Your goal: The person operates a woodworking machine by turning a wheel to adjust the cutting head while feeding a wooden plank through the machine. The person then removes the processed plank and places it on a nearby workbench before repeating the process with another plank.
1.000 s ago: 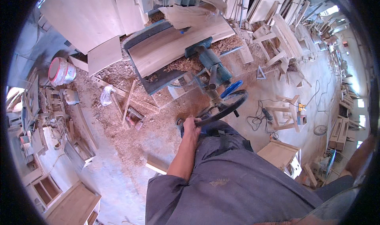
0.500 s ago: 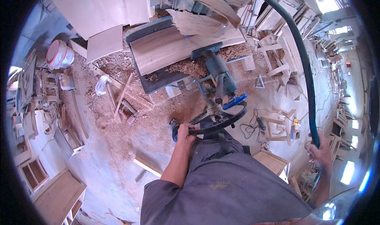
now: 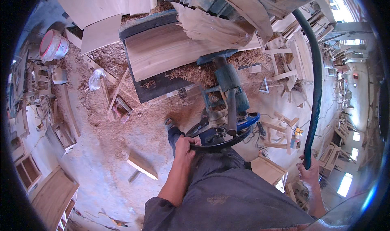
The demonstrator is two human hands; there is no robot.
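My left hand (image 3: pixel 185 151) is closed around the rim of a large black handwheel (image 3: pixel 223 143) in front of my waist. Out to the right, my right hand (image 3: pixel 308 175) grips the lower end of a long, curved dark green bar (image 3: pixel 316 80) that rises to the machine's top. A smaller blue handwheel (image 3: pixel 251 119) sits beside the black one, below a teal metal clamp body (image 3: pixel 229 82). Beyond it, a wide wooden board (image 3: pixel 158 52) lies on the dark machine table (image 3: pixel 152 93). A ragged wood sheet (image 3: pixel 213 27) partly covers the board, and shavings (image 3: pixel 195 74) lie along its near edge.
Shavings and wood strips (image 3: pixel 118 93) litter the floor at left, near a clear plastic bag (image 3: pixel 96 79) and a white bucket with red rim (image 3: pixel 52 46). A wooden block (image 3: pixel 142 166) lies by my left side. Wooden frames (image 3: pixel 280 129) and a cable stand to the right.
My right hand has come lower and inward with the end of the green bar. My left hand stays on the black handwheel, and the view has shifted slightly.
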